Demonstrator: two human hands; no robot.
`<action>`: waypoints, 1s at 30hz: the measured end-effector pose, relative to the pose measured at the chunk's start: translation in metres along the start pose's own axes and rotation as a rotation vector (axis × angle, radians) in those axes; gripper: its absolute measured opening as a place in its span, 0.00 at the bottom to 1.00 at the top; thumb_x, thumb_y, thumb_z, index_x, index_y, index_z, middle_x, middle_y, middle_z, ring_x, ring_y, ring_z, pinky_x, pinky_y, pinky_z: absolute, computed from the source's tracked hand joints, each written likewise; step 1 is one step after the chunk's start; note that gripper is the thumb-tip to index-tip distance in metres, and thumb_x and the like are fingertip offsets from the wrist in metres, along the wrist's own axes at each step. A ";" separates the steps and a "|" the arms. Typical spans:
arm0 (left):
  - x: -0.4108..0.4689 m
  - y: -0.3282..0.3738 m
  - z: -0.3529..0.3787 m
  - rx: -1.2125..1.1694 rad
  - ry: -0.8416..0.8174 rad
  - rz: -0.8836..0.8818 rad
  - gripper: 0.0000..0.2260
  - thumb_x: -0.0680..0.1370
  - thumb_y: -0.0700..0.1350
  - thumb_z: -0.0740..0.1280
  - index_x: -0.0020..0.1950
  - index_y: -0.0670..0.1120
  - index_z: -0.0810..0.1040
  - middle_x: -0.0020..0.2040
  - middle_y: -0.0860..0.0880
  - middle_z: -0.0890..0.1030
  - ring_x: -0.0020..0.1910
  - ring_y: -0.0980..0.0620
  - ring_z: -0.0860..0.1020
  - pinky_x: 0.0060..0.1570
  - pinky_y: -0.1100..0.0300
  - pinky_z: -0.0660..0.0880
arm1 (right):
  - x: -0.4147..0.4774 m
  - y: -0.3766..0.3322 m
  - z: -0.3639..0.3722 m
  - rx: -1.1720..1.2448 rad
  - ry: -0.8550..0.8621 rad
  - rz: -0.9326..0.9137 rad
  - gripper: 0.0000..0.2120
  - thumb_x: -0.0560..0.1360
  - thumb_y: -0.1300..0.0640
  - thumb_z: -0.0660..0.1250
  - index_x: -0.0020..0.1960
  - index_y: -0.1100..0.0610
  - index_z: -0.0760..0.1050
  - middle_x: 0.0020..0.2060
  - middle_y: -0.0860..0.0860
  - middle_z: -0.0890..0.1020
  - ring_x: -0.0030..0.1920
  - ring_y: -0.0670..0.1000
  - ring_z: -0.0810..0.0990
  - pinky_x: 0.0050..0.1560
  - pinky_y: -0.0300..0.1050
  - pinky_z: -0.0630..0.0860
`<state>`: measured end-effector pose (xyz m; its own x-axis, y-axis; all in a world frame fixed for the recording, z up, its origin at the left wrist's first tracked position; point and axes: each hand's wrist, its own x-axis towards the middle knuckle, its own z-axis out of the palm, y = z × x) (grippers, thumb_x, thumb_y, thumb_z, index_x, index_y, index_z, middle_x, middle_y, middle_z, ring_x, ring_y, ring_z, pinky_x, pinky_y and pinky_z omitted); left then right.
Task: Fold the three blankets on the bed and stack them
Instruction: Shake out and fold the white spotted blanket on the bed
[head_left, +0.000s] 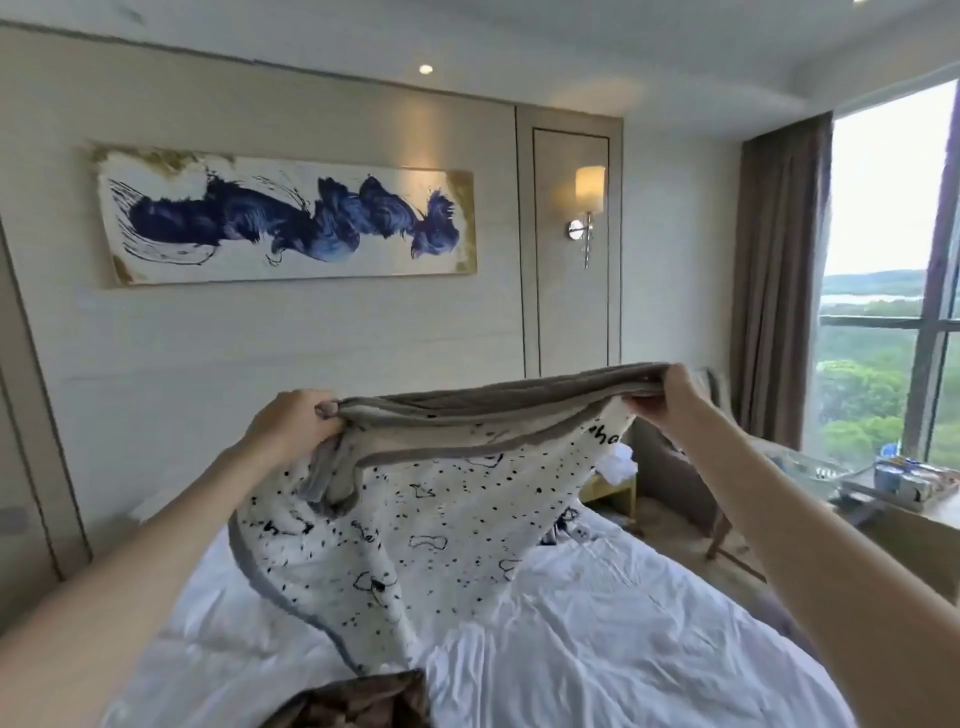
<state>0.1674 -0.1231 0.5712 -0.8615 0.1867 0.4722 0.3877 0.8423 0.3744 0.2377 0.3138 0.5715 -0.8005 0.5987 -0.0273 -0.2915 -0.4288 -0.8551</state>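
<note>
Brown patterned blanket (358, 699) lies nearest you on the white bed (597, 623). Beyond it, your left hand (291, 423) and right hand (670, 397), well apart, each pinch closed on the grey-edged top hem of the spotted white blanket (415, 514), whose lower end drapes onto the bed.

Surface: bed with wrinkled white sheet (597, 623)
On it: trailing end of white black-speckled blanket, grey-edged (415, 545); brown patterned blanket (363, 701), near edge
</note>
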 end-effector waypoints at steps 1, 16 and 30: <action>-0.029 -0.001 0.019 -0.007 -0.040 -0.037 0.07 0.76 0.43 0.68 0.38 0.46 0.76 0.41 0.45 0.81 0.45 0.42 0.79 0.39 0.55 0.71 | -0.008 0.019 -0.020 -0.023 0.009 0.064 0.11 0.80 0.62 0.53 0.58 0.63 0.70 0.50 0.63 0.77 0.40 0.60 0.79 0.27 0.49 0.79; -0.395 0.018 0.187 -0.260 -0.513 -0.616 0.21 0.75 0.58 0.70 0.42 0.39 0.76 0.45 0.39 0.78 0.53 0.44 0.78 0.50 0.55 0.70 | -0.175 0.177 -0.316 -0.523 -0.246 0.458 0.17 0.68 0.80 0.56 0.52 0.72 0.77 0.41 0.60 0.81 0.47 0.58 0.78 0.43 0.43 0.79; -0.410 0.087 0.168 -0.166 -0.984 -0.308 0.12 0.71 0.30 0.68 0.50 0.42 0.74 0.53 0.40 0.79 0.49 0.50 0.76 0.44 0.58 0.73 | -0.223 0.179 -0.310 -1.168 -0.389 0.056 0.23 0.77 0.47 0.66 0.37 0.68 0.79 0.23 0.51 0.72 0.27 0.50 0.68 0.32 0.43 0.61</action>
<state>0.4996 -0.0413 0.2762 -0.7886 0.3678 -0.4928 0.0823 0.8573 0.5081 0.5264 0.3128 0.2638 -0.9577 0.2720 -0.0935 0.2311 0.5342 -0.8132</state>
